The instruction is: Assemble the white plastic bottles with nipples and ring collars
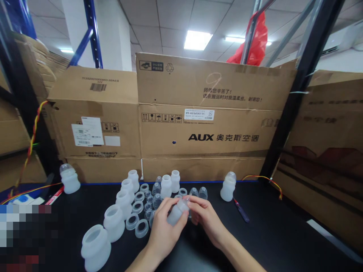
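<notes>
While both hands are kept busy in the head view, a small bottle (175,216) is held over the middle of the black surface (283,234). Its body is frosted white and translucent, tilted, mouth end leaning away and to the right; a clear top (185,200) is seen at that end, its seating too blurred to tell. The body is pinched by the left hand (161,228), thumb on the near side, fingers round the far side. The clear top is touched by the bent fingertips of the right hand (206,216); the thumb is hidden, so whether it is pinched cannot be told.

Left of the hands, five open bottles (114,223), waisted and frosted, are lined up slantwise toward the far edge. Beside this row, translucent rings (141,228) and clear domed pieces (203,193) are scattered, some hidden by the left hand. Two more open bottles (175,182) are stood near the far edge. One covered bottle (69,180) is placed by the far-left corner, another (227,189) near the far edge, right of the hands. A purple-handled tool (242,211) is laid just beside the latter.
</notes>
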A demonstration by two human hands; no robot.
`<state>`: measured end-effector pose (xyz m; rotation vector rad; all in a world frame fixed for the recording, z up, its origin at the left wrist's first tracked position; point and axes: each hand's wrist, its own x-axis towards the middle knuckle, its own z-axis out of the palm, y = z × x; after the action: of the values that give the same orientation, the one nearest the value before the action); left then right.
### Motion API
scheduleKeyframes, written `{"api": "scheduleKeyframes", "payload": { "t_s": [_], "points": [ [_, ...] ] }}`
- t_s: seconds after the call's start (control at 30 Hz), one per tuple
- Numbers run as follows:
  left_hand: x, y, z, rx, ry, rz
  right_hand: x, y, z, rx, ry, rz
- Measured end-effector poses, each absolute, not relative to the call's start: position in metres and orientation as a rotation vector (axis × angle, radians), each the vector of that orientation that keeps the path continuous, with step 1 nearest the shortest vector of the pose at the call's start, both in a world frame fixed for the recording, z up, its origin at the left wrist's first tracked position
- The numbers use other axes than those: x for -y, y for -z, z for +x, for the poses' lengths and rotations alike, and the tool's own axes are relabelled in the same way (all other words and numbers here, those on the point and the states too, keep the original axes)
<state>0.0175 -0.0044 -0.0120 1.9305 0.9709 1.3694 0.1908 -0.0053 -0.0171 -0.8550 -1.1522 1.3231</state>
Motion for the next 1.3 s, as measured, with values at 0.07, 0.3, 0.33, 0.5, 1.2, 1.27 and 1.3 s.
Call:
{"api": "scheduleKeyframes", "payload": {
  "t_s": [0.07, 0.3, 0.33, 0.5, 1.2, 1.27, 1.3],
  "points": [
    [0.005, 0.013, 0.018, -0.964, -1.355, 1.926, 0.007, 0.015, 0.191, 1.169, -1.318, -0.843],
    [0.004, 0.015, 0.018, -0.927, -1.341, 1.891, 0.008, 0.015, 0.192, 1.197, -1.309, -0.830],
    [0.003, 0.015, 0.018, -0.928, -1.340, 1.885, 0.008, 0.015, 0.191, 1.187, -1.319, -0.837],
    [0.001, 0.015, 0.017, -0.940, -1.346, 1.854, 0.009, 0.013, 0.188, 1.110, -1.400, -0.830],
    [0.005, 0.024, 0.015, -1.019, -1.631, 2.357, 0.008, 0.011, 0.203, 1.381, -1.229, -0.759],
    [0.004, 0.025, 0.015, -1.027, -1.641, 2.352, 0.008, 0.010, 0.203, 1.389, -1.209, -0.773],
    [0.004, 0.025, 0.014, -1.032, -1.641, 2.345, 0.008, 0.010, 0.203, 1.388, -1.201, -0.778]
  ]
}}
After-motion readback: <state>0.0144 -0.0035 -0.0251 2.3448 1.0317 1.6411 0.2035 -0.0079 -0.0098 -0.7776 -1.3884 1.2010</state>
